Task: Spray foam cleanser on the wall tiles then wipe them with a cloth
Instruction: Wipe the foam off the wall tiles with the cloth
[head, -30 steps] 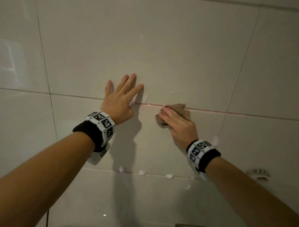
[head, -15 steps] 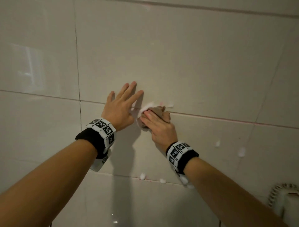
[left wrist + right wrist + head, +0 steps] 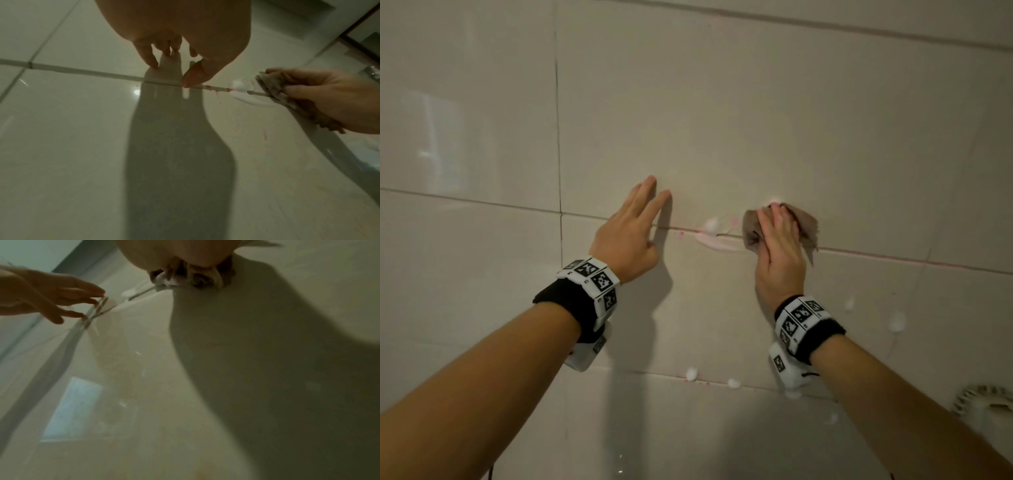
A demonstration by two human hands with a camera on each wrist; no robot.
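The wall is beige glossy tiles (image 3: 722, 102) with a pink-tinted grout line (image 3: 893, 257). My right hand (image 3: 779, 246) grips a bunched brown cloth (image 3: 806, 224) and presses it on the wall over that grout line; the left wrist view shows its fingers (image 3: 308, 76) curled round the cloth (image 3: 271, 84). A white foam smear (image 3: 717, 244) lies just left of the cloth. My left hand (image 3: 633, 229) holds nothing; its straight fingertips touch the wall further left. No spray can is in view.
Small foam blobs (image 3: 691, 374) sit on the lower grout line, and others (image 3: 896, 322) cling to the tile right of my right wrist. A white ribbed fixture (image 3: 983, 404) shows at the lower right edge.
The right hand first swept the cloth left, up against the left hand, then back right and slightly up, leaving a foam smear between the hands. The left hand stayed on the wall.
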